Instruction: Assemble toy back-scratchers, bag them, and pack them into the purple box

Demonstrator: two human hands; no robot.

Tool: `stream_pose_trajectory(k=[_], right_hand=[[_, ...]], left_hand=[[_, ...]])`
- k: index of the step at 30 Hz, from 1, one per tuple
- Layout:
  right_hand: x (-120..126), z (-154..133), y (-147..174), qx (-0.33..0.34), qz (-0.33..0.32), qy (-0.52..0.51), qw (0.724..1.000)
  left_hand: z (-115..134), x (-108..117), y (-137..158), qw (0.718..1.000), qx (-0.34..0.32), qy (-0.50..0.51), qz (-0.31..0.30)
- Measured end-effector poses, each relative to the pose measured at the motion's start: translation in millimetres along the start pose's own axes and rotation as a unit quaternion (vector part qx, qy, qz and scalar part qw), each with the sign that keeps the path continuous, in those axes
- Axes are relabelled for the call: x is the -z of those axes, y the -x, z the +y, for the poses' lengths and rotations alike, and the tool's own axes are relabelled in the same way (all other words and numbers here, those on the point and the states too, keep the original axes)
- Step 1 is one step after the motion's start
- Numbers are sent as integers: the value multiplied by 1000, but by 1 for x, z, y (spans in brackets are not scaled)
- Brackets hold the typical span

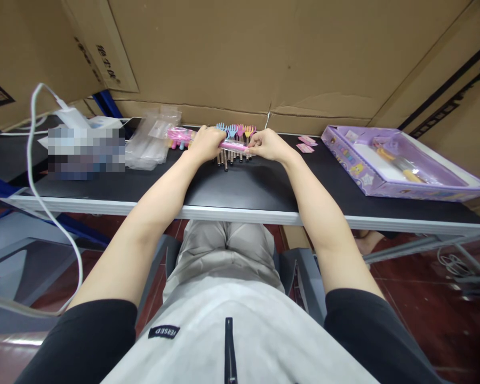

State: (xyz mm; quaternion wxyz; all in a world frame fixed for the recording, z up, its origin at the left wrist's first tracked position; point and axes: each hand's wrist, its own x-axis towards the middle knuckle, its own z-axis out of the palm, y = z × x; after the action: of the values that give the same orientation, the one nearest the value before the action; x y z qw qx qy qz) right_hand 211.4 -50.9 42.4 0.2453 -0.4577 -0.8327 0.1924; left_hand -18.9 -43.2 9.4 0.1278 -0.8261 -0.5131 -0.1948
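My left hand is closed over the left part of a slim clear plastic bag with a pink, stick-like item inside. At its right end, my right hand pinches the bag between thumb and fingers. The item's far end is hidden by my left hand. Just behind and beneath the bag lies a row of back scratchers with blue, pink and yellow claw heads and metal handles. Left of my left hand, more pink pieces in clear wrapping lie on the black table.
Empty clear bags are piled at the left, beside a blurred patch and a white cable. Small pink cards lie right of my hands. A purple display box stands at the right. Cardboard walls the back.
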Motion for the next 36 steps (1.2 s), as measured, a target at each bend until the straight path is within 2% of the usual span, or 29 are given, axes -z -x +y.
stream_pose_trajectory(k=[6, 12, 19, 21, 24, 30, 32, 36], right_hand=[[0, -3, 1, 7, -35, 35, 999], [-4, -11, 3, 13, -54, 15, 998], [4, -18, 9, 17, -85, -28, 996], [8, -17, 10, 23, -63, -48, 997], [10, -13, 8, 12, 8, -78, 997], [-3, -3, -4, -38, 119, -92, 988], [-8, -2, -6, -39, 117, -107, 987], [-17, -6, -2, -70, 27, -171, 982]], left_hand=[[1, -2, 0, 999, -18, 10, 47], [-2, -8, 0, 995, -18, 27, 98], [-2, -9, -1, 996, -14, 28, 83], [0, -7, 0, 997, -17, 29, 75], [4, -4, 1, 997, -24, 31, 62], [13, 5, 4, 997, -40, 45, 55], [17, 7, 4, 997, -46, 44, 49], [22, 5, 3, 996, -59, 39, 45]])
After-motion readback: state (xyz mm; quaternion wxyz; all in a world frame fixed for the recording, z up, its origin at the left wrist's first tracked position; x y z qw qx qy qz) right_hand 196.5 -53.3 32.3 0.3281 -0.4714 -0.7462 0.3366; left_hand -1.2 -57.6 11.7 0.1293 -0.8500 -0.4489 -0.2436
